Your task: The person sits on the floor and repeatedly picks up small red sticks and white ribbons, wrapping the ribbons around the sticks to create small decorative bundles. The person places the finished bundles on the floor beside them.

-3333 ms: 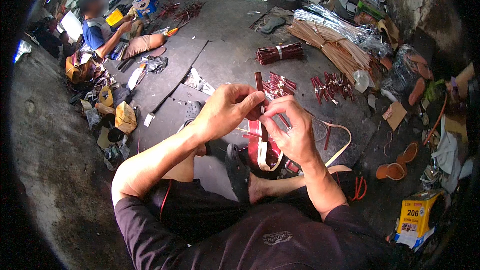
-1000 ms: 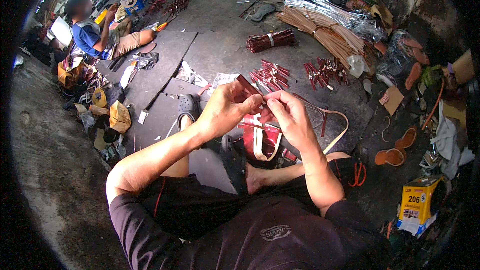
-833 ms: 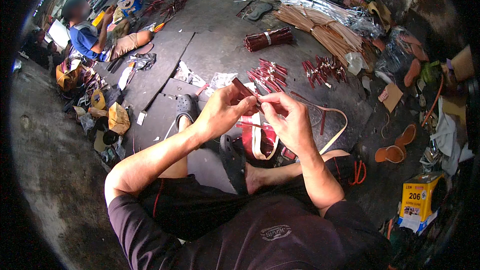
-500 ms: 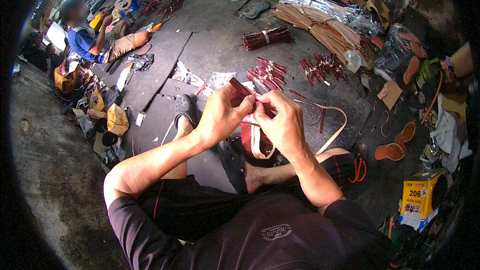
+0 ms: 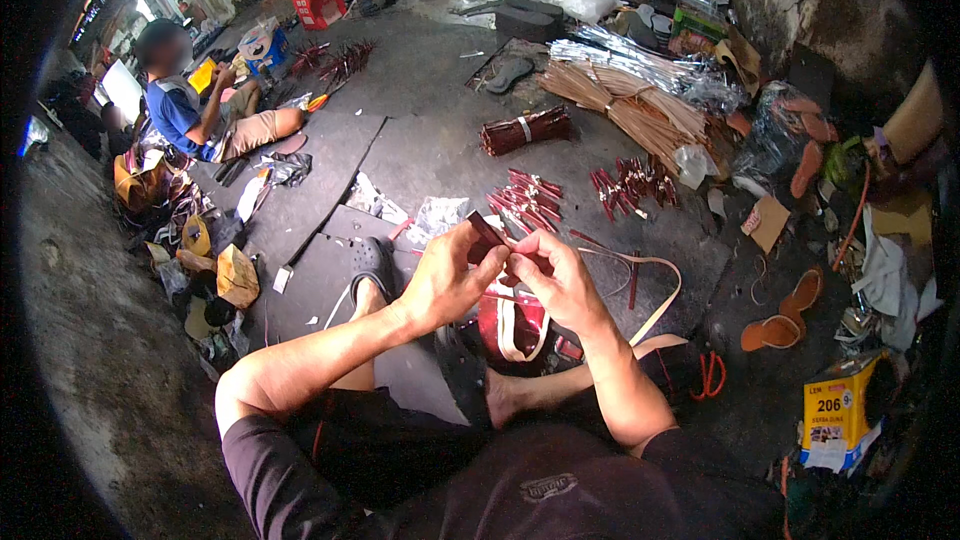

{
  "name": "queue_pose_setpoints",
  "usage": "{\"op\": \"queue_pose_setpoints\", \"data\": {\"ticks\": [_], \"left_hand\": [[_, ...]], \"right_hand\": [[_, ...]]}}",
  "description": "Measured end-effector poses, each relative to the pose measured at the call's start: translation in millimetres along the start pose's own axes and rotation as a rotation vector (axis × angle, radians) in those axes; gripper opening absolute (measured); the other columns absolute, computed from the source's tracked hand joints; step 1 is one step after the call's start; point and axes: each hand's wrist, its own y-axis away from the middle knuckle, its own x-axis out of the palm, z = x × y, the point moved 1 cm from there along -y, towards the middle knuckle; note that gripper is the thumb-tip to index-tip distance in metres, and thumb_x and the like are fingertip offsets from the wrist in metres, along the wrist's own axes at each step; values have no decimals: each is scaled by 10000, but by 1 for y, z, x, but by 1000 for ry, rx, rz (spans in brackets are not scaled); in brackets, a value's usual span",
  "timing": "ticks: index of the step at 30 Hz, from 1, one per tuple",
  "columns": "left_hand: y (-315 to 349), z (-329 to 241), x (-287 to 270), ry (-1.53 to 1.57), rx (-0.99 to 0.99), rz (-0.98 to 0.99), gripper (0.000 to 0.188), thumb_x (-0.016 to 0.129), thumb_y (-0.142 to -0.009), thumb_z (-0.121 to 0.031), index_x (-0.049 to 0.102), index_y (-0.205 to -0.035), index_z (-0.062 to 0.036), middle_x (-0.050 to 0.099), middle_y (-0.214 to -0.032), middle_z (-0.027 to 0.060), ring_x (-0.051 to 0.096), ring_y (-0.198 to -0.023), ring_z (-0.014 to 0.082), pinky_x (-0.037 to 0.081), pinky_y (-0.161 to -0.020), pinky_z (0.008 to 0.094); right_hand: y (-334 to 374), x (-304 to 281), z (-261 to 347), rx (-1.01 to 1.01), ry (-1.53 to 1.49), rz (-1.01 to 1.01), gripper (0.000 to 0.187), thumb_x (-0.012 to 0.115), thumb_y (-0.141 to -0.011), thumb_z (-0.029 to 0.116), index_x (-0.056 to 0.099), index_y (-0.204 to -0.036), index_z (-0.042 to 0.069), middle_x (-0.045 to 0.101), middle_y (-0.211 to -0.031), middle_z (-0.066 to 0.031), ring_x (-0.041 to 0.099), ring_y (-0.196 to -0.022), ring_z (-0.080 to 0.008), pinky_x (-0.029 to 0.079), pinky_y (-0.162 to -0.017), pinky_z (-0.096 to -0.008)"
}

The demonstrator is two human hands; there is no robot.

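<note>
1. Landmark: banded bundle (image 5: pixel 548 127), dark-red strips with a white tie, lying on the floor ahead of me.
2. Loose dark-red pieces (image 5: pixel 525 202) near its close side; second dark-red pile (image 5: pixel 632 185) also on the close side, further right.
3. Tan strips (image 5: pixel 625 112) right of the bundle, silver strips (image 5: pixel 625 62) beyond those. Black sole (image 5: pixel 510 75) behind it. Co-worker (image 5: pixel 180 115) seated well left.
4. Well right and closer to me than the bundle: orange-brown sandals (image 5: pixel 772 333).
5. In the way: my hands and wrist partly cover the glossy dark-red piece (image 5: pixel 497 318) and its cream band, on my side of the bundle.
6. Work in hand: dark-red strip (image 5: pixel 484 228), held up on my side of the bundle, tilted, not flat.
7. Left hand (image 5: pixel 452 278): thumb and fingers narrow, clamped around the strip.
8. Right hand (image 5: pixel 556 280): thumb and index pinched onto the strip's lower end, tips meeting my left thumb. Can't tell if a smaller part sits between them.
9. Containers: yellow tin (image 5: pixel 833 402), far right and close side of the bundle; red carton (image 5: pixel 318 2), far left behind it. Can't see the contents of either.
</note>
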Motion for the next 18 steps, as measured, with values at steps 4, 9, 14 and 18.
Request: {"op": "queue_pose_setpoints", "data": {"ticks": [4,9,14,18], "left_hand": [[4,8,-4,91,-23,54,282,624,-966,-222,658,-1047,46,692,-956,152,658,-878,231,513,-795,366],[2,42,-20,-365,-139,365,460,686,-936,-317,571,-1259,-11,717,-1032,178,707,-961,280,530,-855,384],[-6,53,-51,-298,-290,463,494,670,-953,-362,570,-1313,-38,716,-1098,179,694,-1040,273,527,-911,387],[-6,55,-54,-273,-302,487,479,662,-954,-358,580,-1295,-32,711,-1104,189,694,-1038,275,523,-914,386]], "right_hand": [[11,15,-11,97,-186,-48,200,642,-989,196,622,-1032,1,667,-950,-48,634,-865,-97,519,-731,-262],[26,-5,-76,264,97,69,252,646,-979,243,676,-1065,8,707,-935,-66,650,-901,-136,516,-784,-304],[47,-73,-173,410,763,10,184,611,-946,212,715,-1022,80,718,-929,-181,701,-869,-345,525,-777,-454],[19,-94,-183,208,836,-188,195,619,-917,183,704,-1008,33,712,-946,-200,682,-915,-396,523,-818,-481]]}}
